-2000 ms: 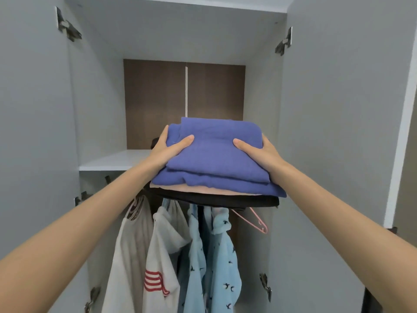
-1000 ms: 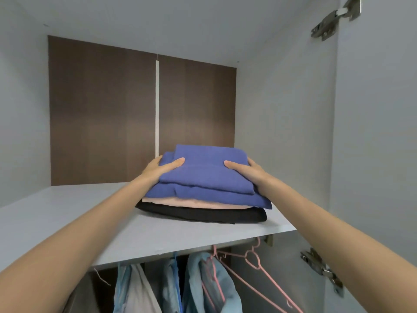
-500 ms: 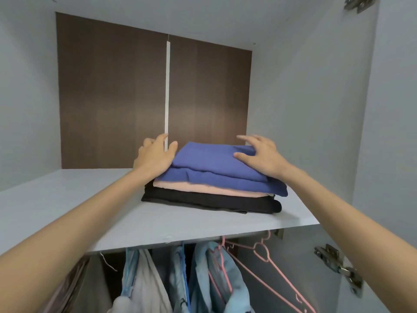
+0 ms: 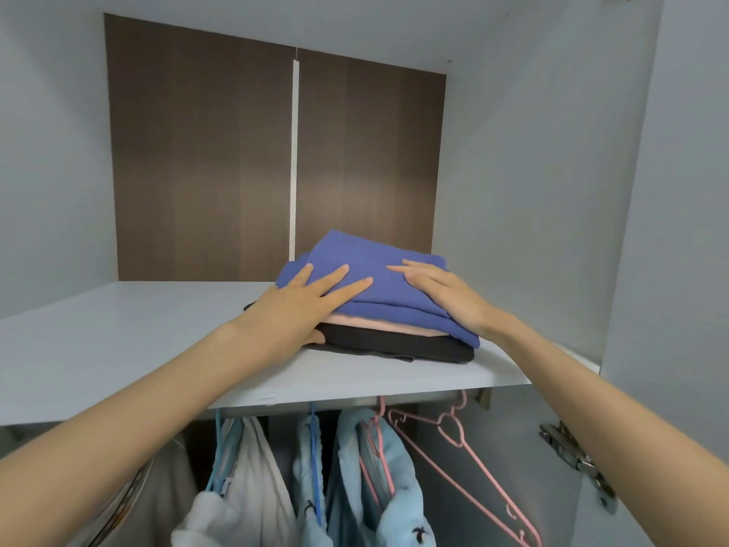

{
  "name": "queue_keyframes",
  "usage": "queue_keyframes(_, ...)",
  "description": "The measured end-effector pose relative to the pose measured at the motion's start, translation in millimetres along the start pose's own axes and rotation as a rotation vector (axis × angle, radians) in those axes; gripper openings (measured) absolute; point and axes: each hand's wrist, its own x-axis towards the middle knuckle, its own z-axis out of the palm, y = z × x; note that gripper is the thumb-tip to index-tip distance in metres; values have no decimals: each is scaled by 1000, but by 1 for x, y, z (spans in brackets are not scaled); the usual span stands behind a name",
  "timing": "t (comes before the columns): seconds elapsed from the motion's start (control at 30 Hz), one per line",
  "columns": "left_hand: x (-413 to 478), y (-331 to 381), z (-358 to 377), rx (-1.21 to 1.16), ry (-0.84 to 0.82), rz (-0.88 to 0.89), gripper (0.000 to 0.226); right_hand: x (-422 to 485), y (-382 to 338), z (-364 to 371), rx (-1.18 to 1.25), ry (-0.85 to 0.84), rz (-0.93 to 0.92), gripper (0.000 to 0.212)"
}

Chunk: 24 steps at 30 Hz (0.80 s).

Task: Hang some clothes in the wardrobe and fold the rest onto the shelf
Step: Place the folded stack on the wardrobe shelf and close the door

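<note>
Rested left hand (image 4: 292, 313) and right hand (image 4: 449, 300) flat on blue cloth (image 4: 367, 262), fingers straight, gripping nothing. Found it atop pink layer (image 4: 378, 323) and black layer (image 4: 394, 345), stacked on right part of shelf (image 4: 118, 349). Perhaps tucked left thumb beside stack; hard to tell. Saw hung clothes (image 4: 244, 487), pink hanger (image 4: 473, 463) below.

Bare forearms (image 4: 157, 388), bare hands: left hand (image 4: 300, 309), right hand (image 4: 445, 298).

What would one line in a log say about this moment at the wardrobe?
stack: blue garment over pink garment over black garment, on shelf | left hand: flat on blue garment | right hand: resting on blue garment
</note>
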Motion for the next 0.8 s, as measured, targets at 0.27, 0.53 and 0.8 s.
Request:
queue_keyframes(0.27,36,-21,16,-33,-33,33,100,12,-6,3,-400,-32,8,45)
queue_keyframes(0.53,118,-39,45,-34,-80,86,104,32,6,10,-731,-20,289,51)
queue_keyframes(0.8,192,-23,65,-17,-45,129,106,40,40,-7,-911,-19,413,53)
